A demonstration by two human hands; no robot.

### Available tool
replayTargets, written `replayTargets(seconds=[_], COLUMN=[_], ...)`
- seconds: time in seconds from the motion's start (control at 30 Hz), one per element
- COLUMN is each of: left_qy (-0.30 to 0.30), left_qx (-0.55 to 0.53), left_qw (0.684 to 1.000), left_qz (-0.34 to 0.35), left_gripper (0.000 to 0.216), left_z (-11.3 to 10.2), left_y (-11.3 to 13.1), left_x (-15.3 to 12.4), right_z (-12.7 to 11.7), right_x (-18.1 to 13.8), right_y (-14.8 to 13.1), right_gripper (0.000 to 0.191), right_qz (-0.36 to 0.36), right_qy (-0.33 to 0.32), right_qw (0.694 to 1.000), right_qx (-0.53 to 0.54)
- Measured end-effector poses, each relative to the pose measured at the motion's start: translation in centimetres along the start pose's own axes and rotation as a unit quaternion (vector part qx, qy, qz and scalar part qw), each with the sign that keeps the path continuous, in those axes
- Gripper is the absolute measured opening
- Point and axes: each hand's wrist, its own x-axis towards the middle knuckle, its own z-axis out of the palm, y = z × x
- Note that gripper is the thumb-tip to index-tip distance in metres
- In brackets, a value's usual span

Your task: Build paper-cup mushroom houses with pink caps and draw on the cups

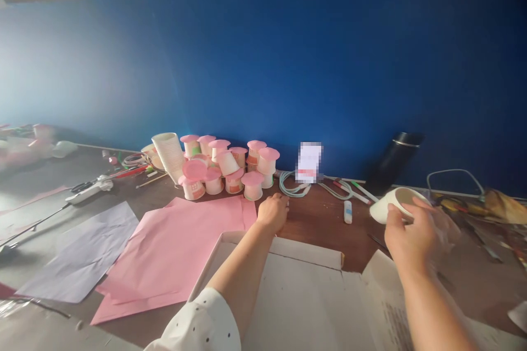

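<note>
My left hand [274, 214] rests on the brown tabletop, just right of the pink paper sheets [177, 241]. Its fingers are curled down, and whatever may be beneath them is hidden. Over at the right, my right hand [414, 233] grips a tilted white roll with a hollow core [381, 209], its thumb and fingers around the rim. Those fingers are slightly blurred. Between my forearms lies an opened white cardboard box [308, 301]. Beyond my left hand stand several paper cups with pink round tops [252, 186], some stacked on others.
A tall stack of white cups [168, 156] leans at the left. A blurred-out phone [308, 163], coiled cable [290, 185], glue bottle [348, 212] and black flask [393, 162] lie or stand along the blue partition [288, 66]. A power strip [89, 191] is far left; tools clutter the right.
</note>
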Motion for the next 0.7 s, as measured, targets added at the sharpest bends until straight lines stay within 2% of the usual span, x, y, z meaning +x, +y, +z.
replayTargets(seconds=[0.07, 0.13, 0.2, 0.27, 0.37, 0.47, 0.57, 0.63, 0.7], left_qy=[0.008, 0.027, 0.057, 0.11, 0.215, 0.276, 0.276, 0.257, 0.226], left_qx=[0.02, 0.025, 0.017, -0.002, -0.057, -0.116, -0.13, -0.129, -0.125], left_qw=[1.0, 0.998, 0.996, 0.992, 0.975, 0.946, 0.928, 0.934, 0.95], left_qz=[-0.018, -0.046, -0.07, -0.069, 0.001, 0.127, 0.214, 0.213, 0.176], left_gripper=[0.029, 0.03, 0.029, 0.031, 0.031, 0.037, 0.068, 0.081, 0.08], left_z=[-0.1, -0.3, -0.5, -0.6, -0.9, -0.9, -0.4, 0.1, 0.6], left_y=[0.0, 0.0, 0.0, 0.1, 0.8, 2.5, 4.5, 5.3, 5.4], left_x=[0.1, 0.0, -0.2, -0.4, -1.0, -1.8, -2.5, -2.7, -2.7], right_z=[-0.3, -0.4, -0.5, -0.6, -0.6, -0.9, -1.1, -1.1, -1.1], right_x=[0.1, 0.0, -0.4, -0.9, -1.5, -1.9, -2.3, -2.7, -3.1], right_y=[-1.4, -2.7, -3.8, -4.7, -5.9, -7.0, -8.1, -8.8, -9.3], right_gripper=[0.031, 0.038, 0.047, 0.055, 0.058, 0.057, 0.058, 0.056, 0.053], right_qz=[0.009, 0.03, 0.107, 0.209, 0.273, 0.297, 0.313, 0.307, 0.281], right_qy=[0.012, -0.005, -0.057, -0.124, -0.169, -0.198, -0.25, -0.282, -0.32], right_qw=[0.999, 0.997, 0.987, 0.96, 0.92, 0.889, 0.868, 0.855, 0.845], right_qx=[0.039, 0.071, 0.104, 0.141, 0.223, 0.286, 0.295, 0.308, 0.323])
